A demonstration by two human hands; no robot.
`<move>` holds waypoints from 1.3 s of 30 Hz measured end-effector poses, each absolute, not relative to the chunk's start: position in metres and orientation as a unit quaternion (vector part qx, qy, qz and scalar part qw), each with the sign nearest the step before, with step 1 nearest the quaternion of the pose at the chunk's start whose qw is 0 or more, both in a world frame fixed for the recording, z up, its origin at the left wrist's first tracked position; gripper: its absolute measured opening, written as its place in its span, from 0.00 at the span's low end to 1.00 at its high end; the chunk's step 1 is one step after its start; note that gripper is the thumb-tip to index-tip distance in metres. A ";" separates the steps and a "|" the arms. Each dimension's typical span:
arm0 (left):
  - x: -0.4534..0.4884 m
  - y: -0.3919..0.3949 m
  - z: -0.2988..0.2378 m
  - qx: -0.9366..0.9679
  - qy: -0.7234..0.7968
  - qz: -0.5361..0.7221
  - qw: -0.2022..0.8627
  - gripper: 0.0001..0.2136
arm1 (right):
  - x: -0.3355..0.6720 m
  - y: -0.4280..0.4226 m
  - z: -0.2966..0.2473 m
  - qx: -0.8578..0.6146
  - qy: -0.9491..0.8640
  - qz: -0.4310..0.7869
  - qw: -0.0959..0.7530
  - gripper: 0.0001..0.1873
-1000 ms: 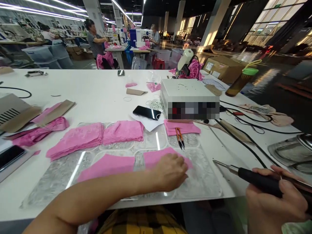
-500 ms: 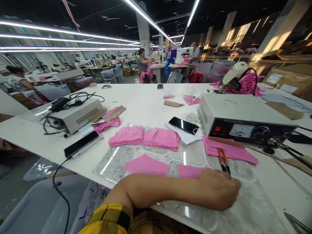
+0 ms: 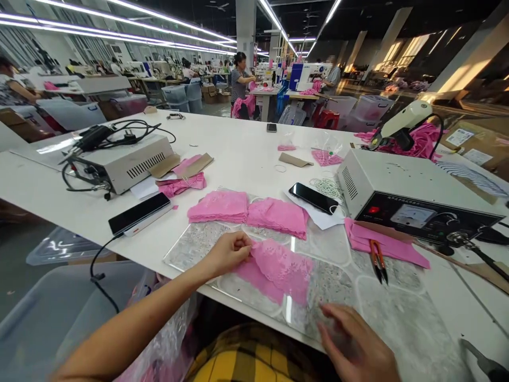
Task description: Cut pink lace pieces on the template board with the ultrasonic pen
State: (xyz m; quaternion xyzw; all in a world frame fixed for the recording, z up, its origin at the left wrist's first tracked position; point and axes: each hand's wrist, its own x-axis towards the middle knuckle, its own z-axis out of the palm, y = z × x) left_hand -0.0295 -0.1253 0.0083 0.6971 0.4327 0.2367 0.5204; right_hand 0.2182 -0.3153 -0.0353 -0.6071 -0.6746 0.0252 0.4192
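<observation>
My left hand pinches the upper left corner of a pink lace piece. The lace lies over a plain pink fabric piece on the glossy grey marbled board. To the lower right, my right hand hovers near the board's front edge, fingers apart and holding nothing. Behind the left hand sit two stacks of pink lace pieces, a left stack and a right stack. Orange-handled thread snips lie on the board, touching folded pink fabric.
A grey machine with a dial stands at the right, a smaller box with cables at the left. A black phone lies on white paper; another phone is at the left. Plastic bins stand below the table. People work farther back.
My left hand has moved from the right side back to the left and now grips lace. My right hand has come into view. The lace now covers part of the plain pink fabric.
</observation>
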 end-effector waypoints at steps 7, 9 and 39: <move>-0.035 -0.110 -0.004 0.715 0.422 0.239 0.503 0.02 | 0.203 -0.257 -0.028 -0.547 -0.756 -0.044 0.357 0.05; -0.045 -0.108 -0.003 0.730 0.425 0.233 0.482 0.03 | 0.201 -0.256 -0.022 -0.543 -0.756 -0.034 0.364 0.04; -0.090 -0.078 0.017 0.901 0.312 0.165 0.254 0.08 | 0.200 -0.199 0.008 -0.540 -0.743 0.226 0.325 0.14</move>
